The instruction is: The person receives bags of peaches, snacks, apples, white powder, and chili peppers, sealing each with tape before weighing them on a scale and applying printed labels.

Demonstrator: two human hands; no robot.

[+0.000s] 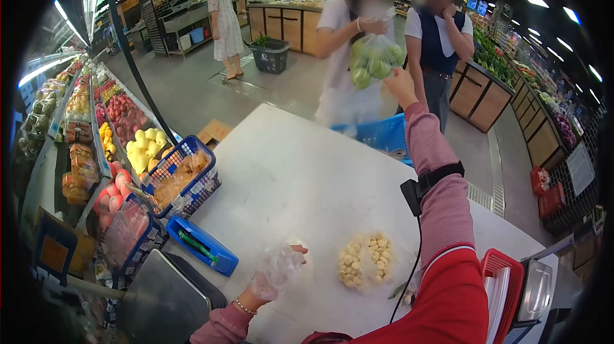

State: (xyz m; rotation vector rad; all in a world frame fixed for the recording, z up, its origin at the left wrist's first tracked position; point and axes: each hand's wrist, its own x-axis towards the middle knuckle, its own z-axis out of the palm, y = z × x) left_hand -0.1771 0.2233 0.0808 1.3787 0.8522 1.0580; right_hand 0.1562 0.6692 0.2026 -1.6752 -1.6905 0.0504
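Note:
My right hand (401, 87) reaches across the table, its fingers closed at the side of a clear plastic bag of round green fruit (371, 61). A person in white (329, 65) across the table holds the same bag by its top. My left hand (263, 285), in loose crumpled clear plastic like a glove, hovers low over the white table (275, 158). Its fingers look loosely apart, partly hidden by the plastic. To its right, pale peeled cloves, likely garlic, lie in clear plastic in two bunches (350, 267).
A blue tray with a green-handled tool (203, 246), a blue basket (185, 174) and a scale (167, 296) stand at left. A red basket (497, 280) stands at right. A blue basket (374, 136) is past the far edge. Another person (441, 49) stands there; fruit shelves line the left.

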